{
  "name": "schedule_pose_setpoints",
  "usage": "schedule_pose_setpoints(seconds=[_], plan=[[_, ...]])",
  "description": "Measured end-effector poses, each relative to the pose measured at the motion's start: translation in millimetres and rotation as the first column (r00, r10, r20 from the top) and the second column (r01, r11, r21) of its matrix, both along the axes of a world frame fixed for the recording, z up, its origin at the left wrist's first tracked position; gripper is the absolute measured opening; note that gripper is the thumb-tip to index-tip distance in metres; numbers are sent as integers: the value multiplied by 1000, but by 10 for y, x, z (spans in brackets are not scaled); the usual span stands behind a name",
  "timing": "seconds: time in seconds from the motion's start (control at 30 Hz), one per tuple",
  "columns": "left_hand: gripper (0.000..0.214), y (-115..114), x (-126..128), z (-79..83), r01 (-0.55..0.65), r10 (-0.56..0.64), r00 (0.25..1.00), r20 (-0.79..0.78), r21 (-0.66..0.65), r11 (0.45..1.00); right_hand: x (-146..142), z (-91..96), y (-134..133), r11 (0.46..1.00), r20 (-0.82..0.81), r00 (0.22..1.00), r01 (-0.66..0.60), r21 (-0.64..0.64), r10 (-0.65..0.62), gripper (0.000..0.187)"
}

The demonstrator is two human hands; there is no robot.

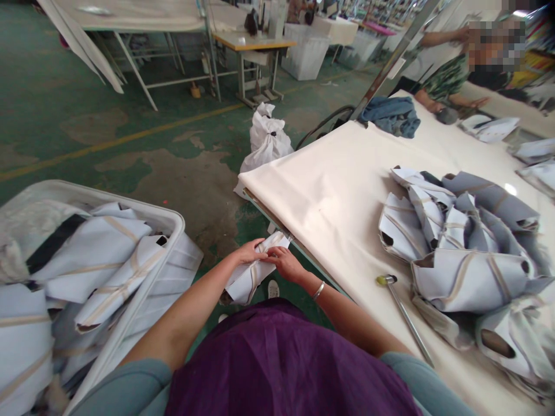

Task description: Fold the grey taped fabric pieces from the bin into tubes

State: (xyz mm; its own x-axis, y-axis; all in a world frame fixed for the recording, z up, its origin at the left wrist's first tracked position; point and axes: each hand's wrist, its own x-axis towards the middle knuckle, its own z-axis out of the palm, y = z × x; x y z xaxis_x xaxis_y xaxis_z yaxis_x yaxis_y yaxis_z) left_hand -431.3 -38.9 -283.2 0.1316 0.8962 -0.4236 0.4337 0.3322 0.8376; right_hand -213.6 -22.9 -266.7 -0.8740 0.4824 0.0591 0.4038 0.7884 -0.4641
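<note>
My left hand [248, 252] and my right hand [286, 263] both grip one grey-white shoe upper piece [249, 276] with beige strips, held low in front of my purple apron beside the table edge. The left fingers curl over its top, and the right fingers pinch its upper end. A silver bangle sits on my right wrist. A pile of several similar grey uppers [468, 242] lies on the cream table [329, 185] to the right. A small hammer [401, 309] with a metal handle lies on the table near my right forearm.
A white plastic bin [171, 222] full of the same uppers stands at my left. A tied white sack [266, 141] sits on the green floor ahead. Another person [451, 75] leans on the table's far end by blue cloth [392, 114]. Work tables stand further back.
</note>
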Motion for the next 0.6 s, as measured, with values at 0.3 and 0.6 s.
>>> schedule_pose_setpoints(seconds=[0.3, 0.6], plan=[[54, 140, -35, -31, 207, -207, 977, 40, 0, 978, 27, -62, 44, 999, -22, 998, -52, 3, 52, 50], [52, 134, 4, -115, 59, -47, 994, 102, -112, 992, 43, -64, -71, 995, 6, 996, 85, 52, -85, 60]])
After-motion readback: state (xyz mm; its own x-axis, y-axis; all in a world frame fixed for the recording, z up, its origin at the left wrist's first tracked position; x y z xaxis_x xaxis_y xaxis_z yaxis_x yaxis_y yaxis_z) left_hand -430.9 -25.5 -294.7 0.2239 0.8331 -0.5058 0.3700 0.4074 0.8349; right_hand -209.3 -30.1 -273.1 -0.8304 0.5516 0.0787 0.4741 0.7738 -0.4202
